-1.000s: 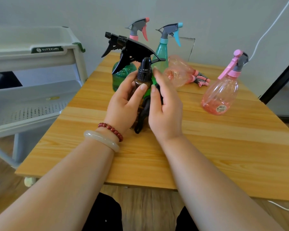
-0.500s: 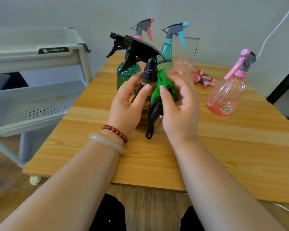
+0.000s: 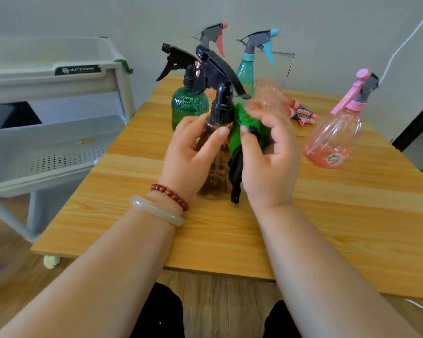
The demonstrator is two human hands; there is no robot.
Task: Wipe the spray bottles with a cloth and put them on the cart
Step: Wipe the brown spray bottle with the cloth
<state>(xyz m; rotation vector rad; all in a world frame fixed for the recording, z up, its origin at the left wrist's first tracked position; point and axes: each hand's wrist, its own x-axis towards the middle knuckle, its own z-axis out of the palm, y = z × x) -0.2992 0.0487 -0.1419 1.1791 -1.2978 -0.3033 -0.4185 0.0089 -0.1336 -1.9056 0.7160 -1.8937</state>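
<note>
My left grip [image 3: 188,154] clasps the brown bottle [image 3: 216,167], right grip [image 3: 271,162] pinching cloth [image 3: 242,119]; a slip could topple the eleven-o'clock green bottle [image 3: 186,106].

Worn on the head, looking forward and down across the wooden counter [image 3: 327,228] toward the grey wall [image 3: 83,18] behind it. Sits close: takes in the left forearm [image 3: 95,276] and right forearm [image 3: 315,264] reaching up from the bottom edge, and puts the amber spray bottle [image 3: 215,172] near mid-frame. Wide-angle, bowing the white cart [image 3: 59,93] at the left edge and catching a strip of wooden floor [image 3: 15,240] and the dark lap [image 3: 156,313] at the bottom.
</note>
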